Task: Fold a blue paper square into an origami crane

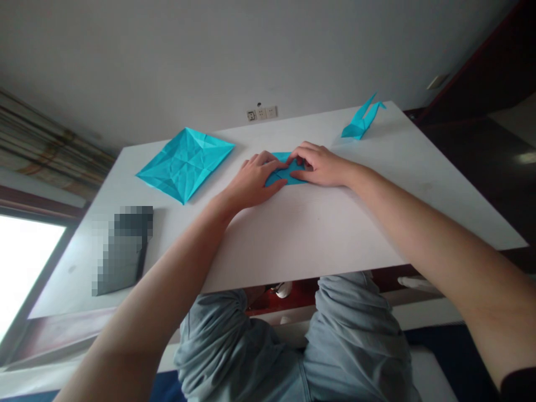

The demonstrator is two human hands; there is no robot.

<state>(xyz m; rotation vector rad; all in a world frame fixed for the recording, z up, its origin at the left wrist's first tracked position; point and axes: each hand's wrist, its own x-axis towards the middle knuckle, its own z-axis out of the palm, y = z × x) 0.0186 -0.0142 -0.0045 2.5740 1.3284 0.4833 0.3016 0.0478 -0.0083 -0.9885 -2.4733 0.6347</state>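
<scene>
A small folded blue paper [281, 174] lies flat on the white table between my hands. My left hand [256, 177] rests on its left part, with the fingers along the top and the thumb near the lower edge. My right hand [320, 164] is on its right part, fingers bent and thumb against the paper. Both hands' fingertips come close together over the middle of the sheet. Parts of the paper are hidden under the fingers.
A creased blue sheet [186, 162] lies at the left on the white table [310, 234]. A blue paper crane [360, 123] stands at the back right. A dark, pixelated flat object [123, 254] lies near the left edge. Wall sockets [262, 113] are behind the table.
</scene>
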